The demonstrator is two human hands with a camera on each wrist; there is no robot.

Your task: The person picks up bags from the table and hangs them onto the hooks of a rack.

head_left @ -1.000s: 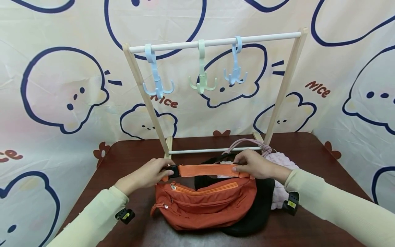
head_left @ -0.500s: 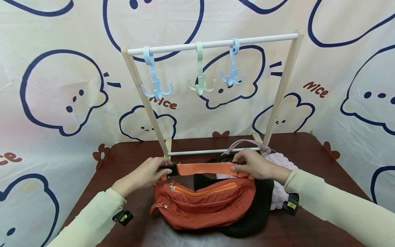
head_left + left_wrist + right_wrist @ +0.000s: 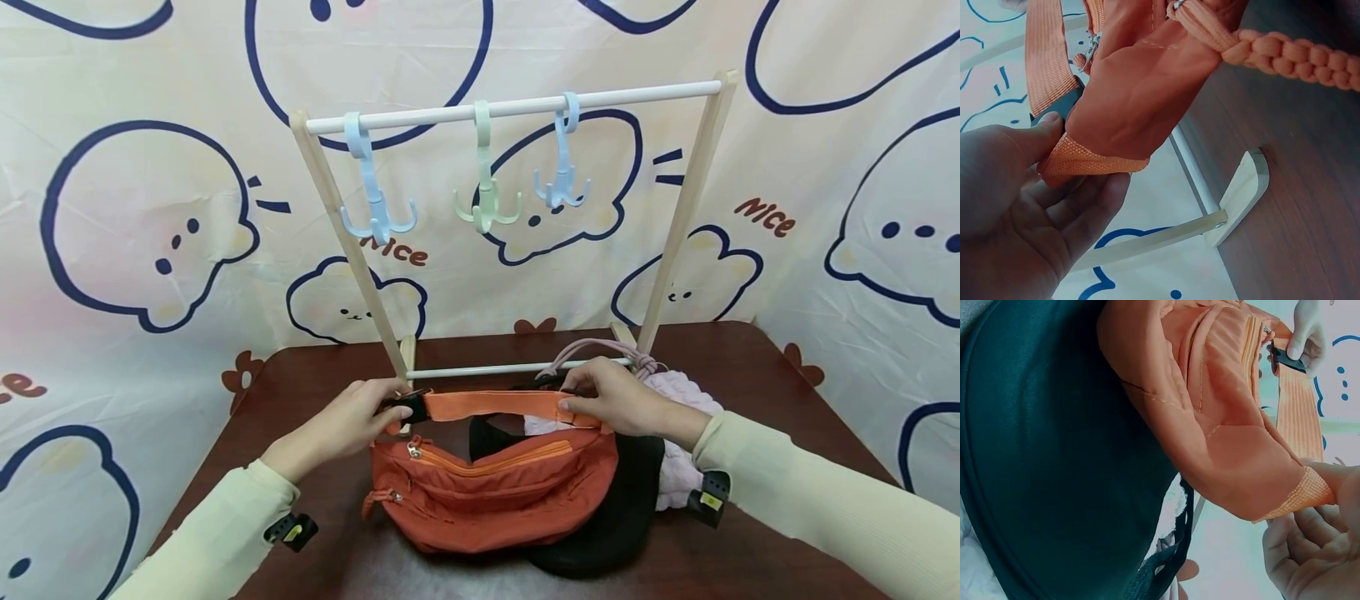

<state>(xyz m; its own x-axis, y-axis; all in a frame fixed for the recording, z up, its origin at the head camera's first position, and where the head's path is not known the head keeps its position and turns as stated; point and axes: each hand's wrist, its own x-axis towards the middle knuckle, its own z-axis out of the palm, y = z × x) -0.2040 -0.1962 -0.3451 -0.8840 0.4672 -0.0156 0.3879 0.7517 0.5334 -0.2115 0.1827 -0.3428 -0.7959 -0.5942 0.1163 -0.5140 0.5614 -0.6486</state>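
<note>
A rust-orange waist bag (image 3: 495, 500) with zipped pockets is held up by its bright orange strap (image 3: 491, 403). My left hand (image 3: 337, 425) pinches the strap end beside the black buckle (image 3: 415, 407); in the left wrist view, thumb and fingers grip the orange webbing (image 3: 1088, 161) at the bag's corner. On the other side my right hand (image 3: 618, 396) pinches the strap's right end, which the right wrist view shows as a webbing corner (image 3: 1304, 492). A braided orange zip pull (image 3: 1300, 56) hangs from the bag.
Behind the bag lies a black cap (image 3: 600, 542), partly covered, with a pale pink quilted bag (image 3: 678, 392) beside it. A wooden rack (image 3: 693, 183) stands at the back of the brown table (image 3: 780, 500). Blue hooks (image 3: 375, 200) and a green hook (image 3: 486, 196) hang from its white bar.
My left hand has moved slightly left and up with the buckle end of the strap. The bag has shifted a little left and up; both hands keep their grip.
</note>
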